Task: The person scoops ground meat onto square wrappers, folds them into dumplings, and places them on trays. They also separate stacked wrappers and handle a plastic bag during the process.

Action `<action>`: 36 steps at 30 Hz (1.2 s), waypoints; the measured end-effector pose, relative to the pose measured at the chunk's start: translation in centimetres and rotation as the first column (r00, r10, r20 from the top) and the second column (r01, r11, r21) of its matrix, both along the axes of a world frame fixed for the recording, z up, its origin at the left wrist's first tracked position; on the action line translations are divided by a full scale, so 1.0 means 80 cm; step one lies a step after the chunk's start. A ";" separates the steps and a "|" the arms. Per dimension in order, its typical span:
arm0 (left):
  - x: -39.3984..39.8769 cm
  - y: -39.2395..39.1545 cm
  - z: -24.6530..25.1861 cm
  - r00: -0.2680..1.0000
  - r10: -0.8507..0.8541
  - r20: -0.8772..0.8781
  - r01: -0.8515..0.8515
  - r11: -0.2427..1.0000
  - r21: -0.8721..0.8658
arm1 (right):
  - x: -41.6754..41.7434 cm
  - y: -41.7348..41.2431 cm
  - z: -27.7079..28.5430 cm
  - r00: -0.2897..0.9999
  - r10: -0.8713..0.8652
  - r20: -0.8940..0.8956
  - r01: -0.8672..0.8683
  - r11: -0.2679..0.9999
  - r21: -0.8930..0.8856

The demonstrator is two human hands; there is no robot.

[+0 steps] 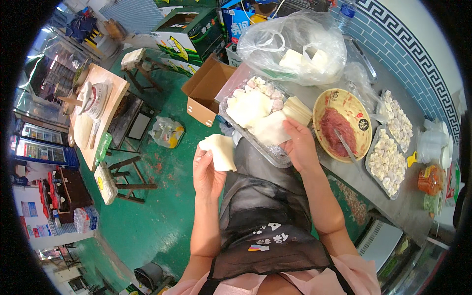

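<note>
My left hand (208,169) pinches a small stack of dough wrappers (220,151) in front of the apron, off the tray's near left corner. At the tray's near edge, my right hand (299,143) has its thumb and fingers on a flat dough wrapper (271,127). The metal tray (254,145) also bears more loose wrappers (249,107), a fanned stack of wrappers (298,110) and several folded dumplings (260,85). Right of the tray, a yellow bowl (320,142) holds minced meat (336,127), with a metal utensil (346,143) stuck in it.
A clear plastic bag (295,40) with wrappers lies behind the tray. Two trays of dumplings (387,162) (396,121) stand at right, beside a jar of red sauce (430,180). An open cardboard box (206,90) is left of the table. Stools (125,182) and a wooden board (116,86) stand farther left.
</note>
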State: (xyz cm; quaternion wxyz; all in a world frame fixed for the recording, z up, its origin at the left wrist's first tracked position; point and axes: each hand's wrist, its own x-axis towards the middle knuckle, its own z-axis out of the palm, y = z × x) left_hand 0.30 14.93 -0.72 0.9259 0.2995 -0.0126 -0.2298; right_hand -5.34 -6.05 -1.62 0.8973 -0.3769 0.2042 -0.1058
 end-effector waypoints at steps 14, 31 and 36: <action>-0.023 -0.044 0.009 0.980 -0.023 0.200 -0.082 0.862 0.500 | -0.019 0.071 0.028 0.991 0.129 -0.040 -0.114 0.636 -0.763; -0.028 -0.054 0.011 0.949 -0.032 0.314 -0.175 0.773 0.609 | -0.021 0.069 0.003 0.988 0.151 -0.016 -0.132 0.805 -0.579; -0.026 -0.041 0.004 0.955 -0.059 0.289 -0.126 0.804 0.581 | -0.015 0.059 0.008 0.972 0.211 0.104 -0.229 0.948 0.222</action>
